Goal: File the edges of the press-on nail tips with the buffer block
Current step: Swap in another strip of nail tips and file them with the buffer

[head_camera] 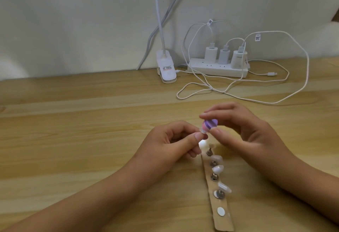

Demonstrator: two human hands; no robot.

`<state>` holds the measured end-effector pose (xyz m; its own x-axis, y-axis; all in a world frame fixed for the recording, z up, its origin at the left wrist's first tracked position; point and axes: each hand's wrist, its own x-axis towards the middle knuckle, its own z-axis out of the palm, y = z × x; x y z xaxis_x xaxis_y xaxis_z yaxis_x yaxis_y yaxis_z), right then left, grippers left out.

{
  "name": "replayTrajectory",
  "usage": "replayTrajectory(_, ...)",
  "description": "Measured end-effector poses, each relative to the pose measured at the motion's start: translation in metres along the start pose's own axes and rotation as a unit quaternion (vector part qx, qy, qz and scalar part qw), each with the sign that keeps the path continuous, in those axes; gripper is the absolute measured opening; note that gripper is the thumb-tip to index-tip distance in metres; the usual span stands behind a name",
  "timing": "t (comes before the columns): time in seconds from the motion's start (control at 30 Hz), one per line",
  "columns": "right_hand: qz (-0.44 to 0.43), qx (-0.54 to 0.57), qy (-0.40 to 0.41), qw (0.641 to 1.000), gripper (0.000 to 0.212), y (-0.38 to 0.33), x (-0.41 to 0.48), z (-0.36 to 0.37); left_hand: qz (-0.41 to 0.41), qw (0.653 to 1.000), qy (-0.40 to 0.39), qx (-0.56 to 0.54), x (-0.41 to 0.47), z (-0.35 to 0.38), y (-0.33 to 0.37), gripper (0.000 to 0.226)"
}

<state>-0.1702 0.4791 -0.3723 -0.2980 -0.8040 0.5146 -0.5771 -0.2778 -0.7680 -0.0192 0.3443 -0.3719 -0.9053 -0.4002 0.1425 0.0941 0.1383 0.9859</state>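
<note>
Two hands [170, 141] [244, 130], one buffer block [211, 124], three chargers [211, 55] [224, 56] [238, 59]
</note>
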Motion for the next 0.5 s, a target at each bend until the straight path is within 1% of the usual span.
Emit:
replayTrajectory(0.07,0.003,0.000,0.006,1.000,0.024,-0.0008,0.0004,-0.0006,-0.003,1.000,0.001,0.003,-0.0001,0.0014,0.0007,0.017)
replayTrajectory(0.13,-0.041,-0.045,-0.007,0.998,0.026,-0.0033,-0.0004,0.0010,-0.004,1.000,0.002,-0.002,0.0000,0.0029,0.0021,0.012)
replayTrajectory(0.17,-0.048,-0.057,-0.012,0.997,0.027,-0.0034,-0.0006,0.0022,-0.006,1.000,0.004,-0.003,0.0001,0.0030,0.0023,0.011)
replayTrajectory(0.27,0.003,-0.026,-0.007,1.000,0.028,-0.0014,0.0003,0.0006,-0.016,1.000,0.004,0.006,0.0002,0.0020,0.0022,0.010)
replayTrajectory(0.3,0.005,-0.024,-0.008,1.000,0.028,-0.0017,0.0003,0.0004,-0.016,1.000,0.002,0.008,-0.0001,0.0022,0.0024,0.011)
replayTrajectory(0.4,-0.028,-0.044,-0.023,0.998,0.027,-0.0015,-0.0006,0.0004,-0.013,1.000,-0.003,0.012,-0.0002,0.0027,0.0024,0.014)
replayTrajectory(0.5,0.002,-0.011,-0.013,1.000,0.023,0.0008,0.0002,-0.0009,-0.020,1.000,-0.002,0.015,0.0004,0.0020,0.0012,0.017)
